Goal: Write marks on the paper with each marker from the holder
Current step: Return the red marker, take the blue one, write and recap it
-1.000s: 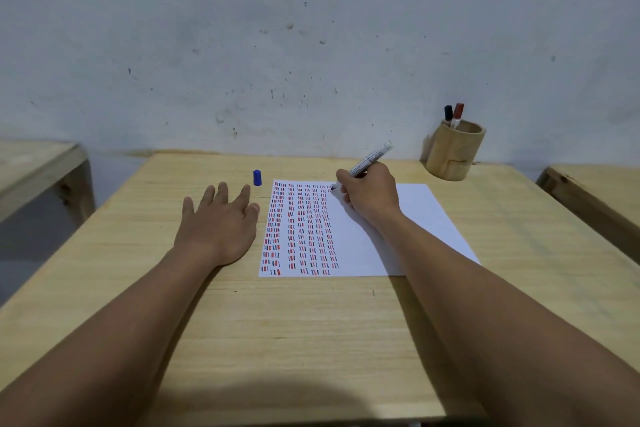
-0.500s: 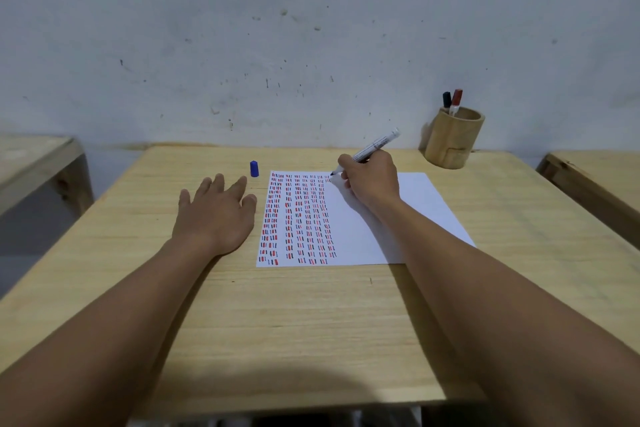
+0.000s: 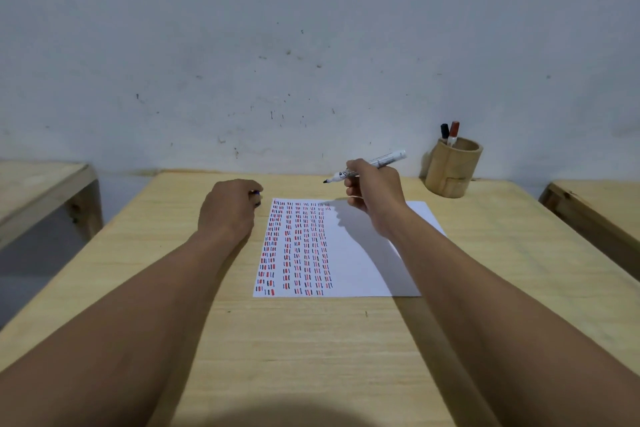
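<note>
The right hand (image 3: 372, 196) pinches an uncapped marker (image 3: 369, 166) between thumb and fingers, raised clear of the paper (image 3: 360, 253); its long axis runs from the dark tip at the left up to the white tail at the far right, so the tip points toward the left hand (image 3: 228, 211). That hand is curled at the left of the sheet's far corner, fingers pressed around a small blue cap (image 3: 256, 193), of which only a sliver shows; whether it is lifted off the table (image 3: 311, 357) cannot be told. Cap and tip are near, with open air between them, and the left hand is plainly the nearer to the cap; likely the cap must go rightward onto the tip, lined up with that slanted axis. The paper lies flat between the forearms, its left part filled with columns of short red, blue and black marks. The holder (image 3: 450, 170) stands at the far right, well apart from the sheet; inside it are a black marker (image 3: 444, 131) and a red marker (image 3: 454, 131), upright, caps up.
</note>
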The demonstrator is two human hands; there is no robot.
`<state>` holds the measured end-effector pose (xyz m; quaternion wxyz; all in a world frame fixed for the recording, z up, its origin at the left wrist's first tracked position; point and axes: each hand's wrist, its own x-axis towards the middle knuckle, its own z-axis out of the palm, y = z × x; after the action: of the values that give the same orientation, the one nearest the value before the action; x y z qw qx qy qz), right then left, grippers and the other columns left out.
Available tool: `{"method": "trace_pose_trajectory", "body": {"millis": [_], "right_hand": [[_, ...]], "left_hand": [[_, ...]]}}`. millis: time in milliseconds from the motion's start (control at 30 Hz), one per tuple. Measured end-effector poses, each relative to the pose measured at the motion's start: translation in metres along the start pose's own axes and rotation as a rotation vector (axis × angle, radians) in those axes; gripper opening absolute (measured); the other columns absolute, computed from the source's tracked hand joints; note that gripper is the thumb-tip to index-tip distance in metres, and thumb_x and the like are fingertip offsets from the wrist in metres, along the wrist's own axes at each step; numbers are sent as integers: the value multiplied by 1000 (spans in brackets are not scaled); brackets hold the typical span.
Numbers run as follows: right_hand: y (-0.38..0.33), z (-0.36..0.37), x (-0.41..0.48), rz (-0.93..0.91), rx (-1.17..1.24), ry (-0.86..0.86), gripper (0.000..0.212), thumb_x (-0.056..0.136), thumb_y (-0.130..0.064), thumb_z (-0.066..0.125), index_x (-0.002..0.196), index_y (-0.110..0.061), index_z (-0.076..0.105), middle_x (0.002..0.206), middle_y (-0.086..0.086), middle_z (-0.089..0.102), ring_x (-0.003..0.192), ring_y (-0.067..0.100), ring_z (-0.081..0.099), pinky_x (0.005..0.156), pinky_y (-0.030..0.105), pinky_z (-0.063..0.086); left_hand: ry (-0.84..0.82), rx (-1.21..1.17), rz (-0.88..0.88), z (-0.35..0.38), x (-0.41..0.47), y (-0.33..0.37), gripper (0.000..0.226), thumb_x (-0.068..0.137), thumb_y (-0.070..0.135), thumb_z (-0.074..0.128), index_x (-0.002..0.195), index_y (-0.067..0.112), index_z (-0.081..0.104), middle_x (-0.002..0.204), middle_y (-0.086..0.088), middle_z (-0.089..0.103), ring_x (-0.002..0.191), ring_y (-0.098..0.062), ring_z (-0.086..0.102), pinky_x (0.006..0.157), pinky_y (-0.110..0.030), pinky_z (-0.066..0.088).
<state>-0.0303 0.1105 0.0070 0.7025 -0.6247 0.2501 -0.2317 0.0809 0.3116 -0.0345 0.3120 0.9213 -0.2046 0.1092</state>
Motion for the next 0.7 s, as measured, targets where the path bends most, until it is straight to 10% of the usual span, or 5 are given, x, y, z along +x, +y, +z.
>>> {"method": "trace_pose_trajectory", "body": {"millis": [233, 700], "right_hand": [[-8, -8, -13, 26, 81, -43, 14, 90, -17, 68, 77, -10, 67, 63, 1, 60, 50, 11, 50, 48, 21, 46], [-37, -35, -28, 20, 282, -32, 11, 90, -15, 72, 82, -8, 69, 61, 0, 59, 47, 7, 51, 45, 17, 47]], "left_hand": [[69, -408, -51, -10, -4, 50, 11, 94, 17, 63, 89, 19, 73, 81, 10, 72, 66, -3, 58, 53, -8, 37], [-246, -915, -182, -18, -15, 124, 8, 95, 25, 67, 96, 21, 74, 108, 0, 75, 92, -13, 65, 80, -30, 52]]}}
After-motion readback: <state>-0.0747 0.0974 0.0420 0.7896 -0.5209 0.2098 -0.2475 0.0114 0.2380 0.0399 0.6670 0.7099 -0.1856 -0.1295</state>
